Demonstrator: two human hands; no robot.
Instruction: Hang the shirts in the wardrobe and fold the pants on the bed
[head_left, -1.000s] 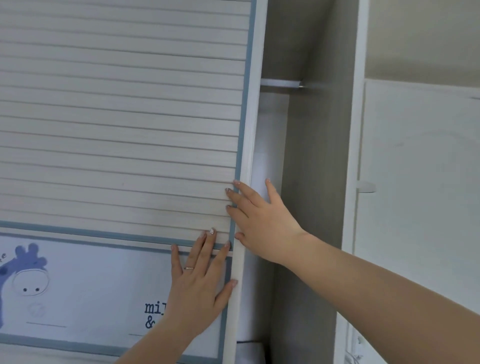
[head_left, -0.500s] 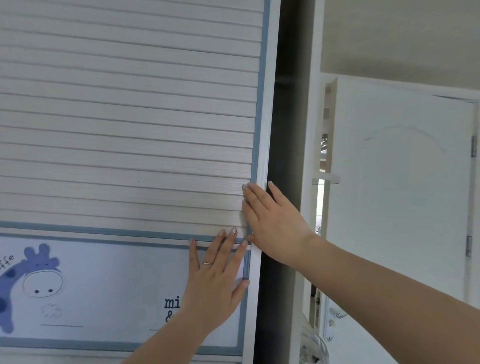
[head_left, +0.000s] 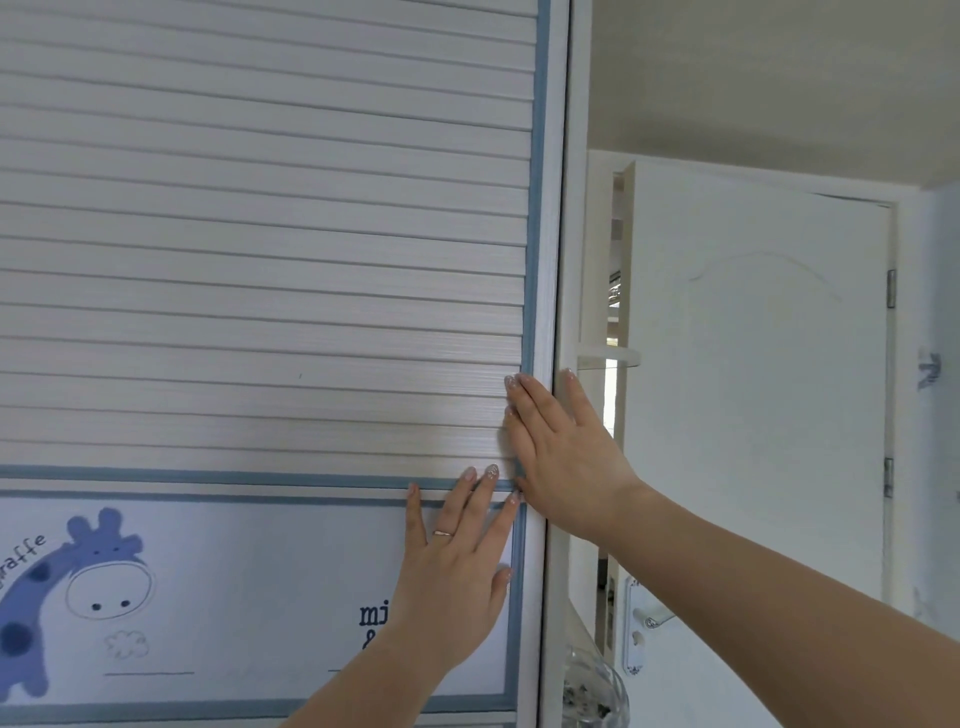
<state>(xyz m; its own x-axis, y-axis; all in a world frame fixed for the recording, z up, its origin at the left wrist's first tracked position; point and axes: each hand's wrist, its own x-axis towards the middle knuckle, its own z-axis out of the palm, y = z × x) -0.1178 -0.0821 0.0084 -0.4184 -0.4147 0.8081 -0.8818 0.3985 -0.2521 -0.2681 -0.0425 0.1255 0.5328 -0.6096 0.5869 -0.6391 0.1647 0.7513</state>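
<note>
Both hands pressed flat on the wardrobe door (head_left: 270, 249), whose right edge meets the wardrobe frame

Taking the wardrobe door as the landmark: at its lower left a blue giraffe picture (head_left: 67, 587) sits on the white printed panel, under the blue band that divides it from the pale slatted panel above; near the door's lower right corner the left hand (head_left: 457, 566) lies flat on the printed panel, fingers straight and spread, a ring (head_left: 443, 532) on one finger, its fingertips reaching the blue band; just above and right of it the right hand (head_left: 558, 447) lies with straight fingers close together across the door's blue right border and white edge strip, holding nothing; right of the door stands a white room door (head_left: 753, 389) ajar, with its handle (head_left: 652, 618) low down
</note>
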